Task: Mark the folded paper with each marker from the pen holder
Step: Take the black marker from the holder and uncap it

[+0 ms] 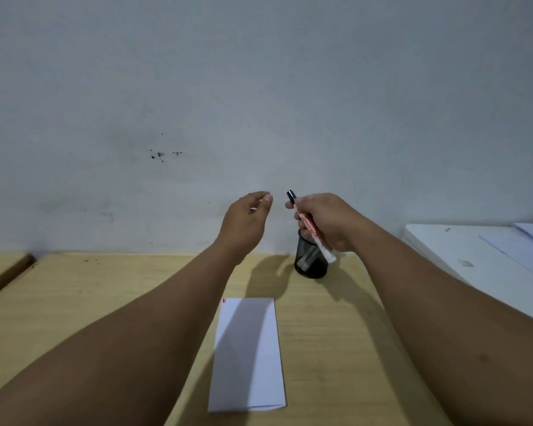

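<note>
Our right hand [323,221] grips a black-capped marker [310,226] above the mesh pen holder [310,260]; our left hand [247,218] hovers beside it, fingers loosely curled, empty. Nearer us, the folded paper [248,355] lies on the wooden table [105,302] against a grey wall [259,87].

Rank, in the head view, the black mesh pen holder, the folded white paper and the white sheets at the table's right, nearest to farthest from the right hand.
1. Black mesh pen holder: just below the right hand, which grips a white marker.
2. Folded white paper: lower left, flat on the wooden table.
3. White sheets: far right edge.
</note>
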